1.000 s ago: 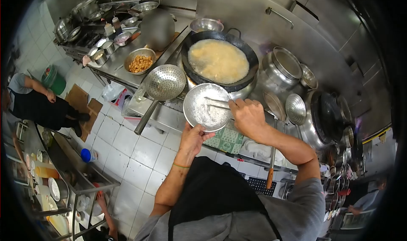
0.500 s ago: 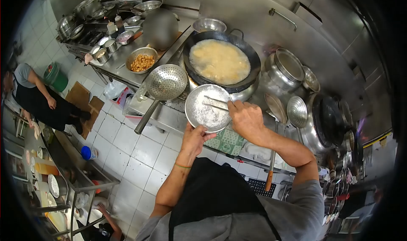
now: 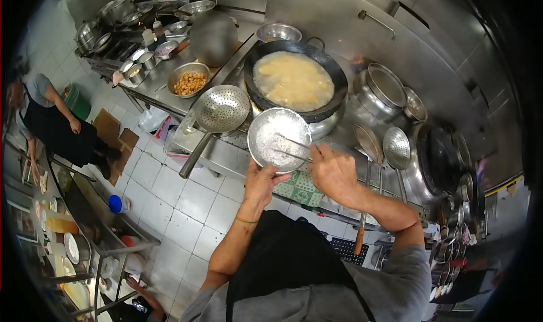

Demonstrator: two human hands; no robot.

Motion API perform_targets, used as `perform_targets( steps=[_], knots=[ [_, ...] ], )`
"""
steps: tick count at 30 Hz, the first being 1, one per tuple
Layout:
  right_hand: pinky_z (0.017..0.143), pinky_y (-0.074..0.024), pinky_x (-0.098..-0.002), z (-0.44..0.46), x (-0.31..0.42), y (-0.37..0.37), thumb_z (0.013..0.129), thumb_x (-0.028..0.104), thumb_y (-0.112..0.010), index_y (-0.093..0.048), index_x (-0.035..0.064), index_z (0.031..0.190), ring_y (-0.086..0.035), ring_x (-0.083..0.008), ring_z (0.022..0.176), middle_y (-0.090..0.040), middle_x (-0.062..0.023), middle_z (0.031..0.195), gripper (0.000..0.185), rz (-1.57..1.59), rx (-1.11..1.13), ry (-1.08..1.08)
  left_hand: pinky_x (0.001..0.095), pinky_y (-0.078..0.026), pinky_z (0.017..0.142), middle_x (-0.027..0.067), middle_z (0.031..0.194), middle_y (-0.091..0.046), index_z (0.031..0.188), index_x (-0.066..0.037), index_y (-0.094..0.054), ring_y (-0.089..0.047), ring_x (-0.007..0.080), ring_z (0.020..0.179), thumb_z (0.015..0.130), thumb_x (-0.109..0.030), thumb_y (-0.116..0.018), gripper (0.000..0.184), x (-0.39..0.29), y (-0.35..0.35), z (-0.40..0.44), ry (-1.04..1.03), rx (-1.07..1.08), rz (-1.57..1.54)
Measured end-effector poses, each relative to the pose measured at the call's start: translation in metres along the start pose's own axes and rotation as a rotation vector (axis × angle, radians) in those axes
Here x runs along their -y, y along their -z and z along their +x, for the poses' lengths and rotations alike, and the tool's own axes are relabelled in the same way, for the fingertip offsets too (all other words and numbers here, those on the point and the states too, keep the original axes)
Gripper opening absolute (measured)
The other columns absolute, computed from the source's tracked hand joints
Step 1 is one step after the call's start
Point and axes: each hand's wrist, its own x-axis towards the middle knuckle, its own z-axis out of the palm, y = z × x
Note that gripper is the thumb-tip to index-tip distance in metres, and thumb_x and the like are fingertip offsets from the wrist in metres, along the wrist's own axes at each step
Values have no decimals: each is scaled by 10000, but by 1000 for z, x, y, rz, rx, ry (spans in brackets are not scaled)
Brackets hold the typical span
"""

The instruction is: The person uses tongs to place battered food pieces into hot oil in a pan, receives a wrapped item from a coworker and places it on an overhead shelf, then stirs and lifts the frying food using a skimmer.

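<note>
My left hand (image 3: 261,185) grips the near rim of a metal bowl (image 3: 256,154), thumb at the edge. White powder, like flour, (image 3: 269,136) coats its inside; any pieces under it I cannot make out. My right hand (image 3: 334,172) is closed around thin metal tongs (image 3: 291,140), whose two prongs are apart and reach into the powder. Just beyond the bowl, a black wok (image 3: 338,80) holds bubbling oil with pale yellow pieces (image 3: 294,78). A large perforated skimmer (image 3: 223,108) lies left of the wok, its handle sticking out past the counter edge.
A bowl of browned cubes (image 3: 190,84) stands at the left. On the right are stacked metal pots (image 3: 387,87), a smaller skimmer (image 3: 396,146) and a wooden-handled ladle (image 3: 360,234). A co-worker in a black apron (image 3: 56,129) stands at far left, another person's arm (image 3: 146,293) below.
The tongs have shifted toward me and their prongs are wider apart. My right hand has moved slightly nearer and right. The bowl has tipped a little; the co-worker at left has shifted.
</note>
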Motion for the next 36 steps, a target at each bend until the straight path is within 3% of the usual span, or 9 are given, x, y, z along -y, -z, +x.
perform_targets(
  steps=[7, 10, 14, 20, 24, 27, 30, 35, 36],
  knots=[
    [535, -506, -362, 2, -11, -1, 624, 74, -668, -626, 1, 902, -626, -242, 621, -570, -81, 758, 290, 42, -5, 29, 392, -606, 700, 175, 1221, -493, 1376, -78, -242, -615, 299, 977, 793, 81, -437, 635, 0, -3, -2, 48, -15, 38],
    [545, -501, -368, 6, -17, 19, 657, 104, -685, -637, 21, 885, -622, -253, 627, -569, -72, 753, 248, 102, -63, 70, 406, -602, 713, 140, 1139, -534, 1345, -82, -266, -625, 263, 920, 844, 50, -445, 548, -2, 5, 3, 27, -19, 44],
    [544, -496, -381, 20, -25, 45, 688, 131, -698, -645, 51, 893, -632, -263, 649, -579, -64, 772, 226, 94, -141, 61, 406, -603, 703, 149, 1173, -525, 1352, -80, -259, -626, 280, 932, 839, 60, -439, 561, -8, 18, 7, 1, -74, -17],
    [581, -505, -444, 97, -51, 33, 742, 126, -667, -656, 51, 888, -651, -339, 724, -627, -99, 832, 164, -36, -228, -150, 420, -602, 717, 173, 1237, -499, 1406, -109, -204, -610, 324, 1011, 818, 91, -439, 664, -19, 49, -3, -2, -131, -43],
    [743, -513, -468, 178, -84, -28, 758, 229, -678, -700, 103, 972, -652, -353, 850, -663, -102, 959, 249, -91, -22, -308, 417, -605, 703, 178, 1259, -477, 1433, -147, -174, -613, 325, 999, 789, 91, -441, 737, -26, 67, -11, -16, -166, -113],
    [788, -507, -468, 212, -85, -54, 773, 242, -677, -699, 112, 979, -646, -360, 898, -664, -121, 1002, 245, -129, 118, -332, 419, -603, 703, 174, 1259, -474, 1429, -140, -180, -613, 321, 996, 798, 83, -446, 721, -34, 76, -17, -42, -169, -103],
    [759, -516, -468, 216, -76, -44, 789, 259, -677, -691, 79, 901, -655, -361, 900, -662, -160, 972, 213, -40, 0, -390, 416, -602, 697, 173, 1249, -475, 1423, -118, -183, -614, 316, 991, 803, 79, -452, 704, -47, 82, -22, -78, -179, -112],
    [762, -512, -474, 198, -58, -20, 788, 275, -680, -683, 78, 984, -649, -366, 900, -653, -156, 1004, 279, -126, 92, -324, 405, -603, 681, 146, 1187, -525, 1368, -89, -251, -631, 290, 956, 843, 63, -446, 581, -58, 86, -22, -81, -206, -126],
    [752, -510, -469, 187, -52, -9, 791, 268, -680, -686, 80, 991, -649, -360, 890, -655, -145, 993, 275, -74, -42, -322, 405, -603, 681, 146, 1187, -525, 1368, -89, -251, -631, 290, 956, 843, 63, -446, 581, -58, 88, -21, -78, -213, -124]
  ],
)
